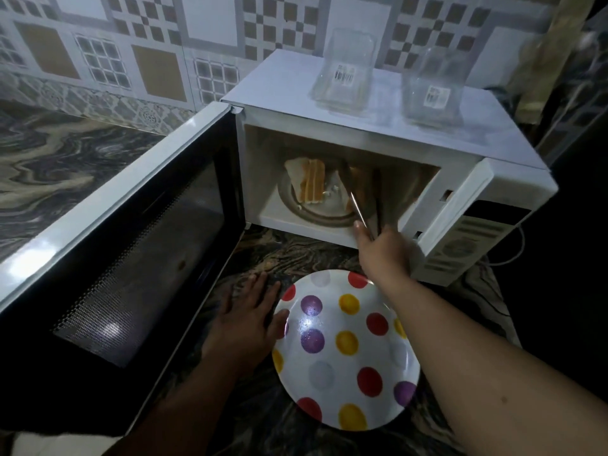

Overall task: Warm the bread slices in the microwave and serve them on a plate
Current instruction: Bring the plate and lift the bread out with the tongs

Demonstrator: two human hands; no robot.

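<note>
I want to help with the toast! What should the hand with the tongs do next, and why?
Probably close the tongs on the nearer bread slice and lift it out. The right hand has them reaching into the open microwave, and the dotted plate in front holds no bread yet.

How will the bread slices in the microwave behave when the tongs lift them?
The bread slices look soft and thin, so they will probably bend or dent under the metal tongs. They lean together on the turntable, so one may slide off. They seem light.
</note>
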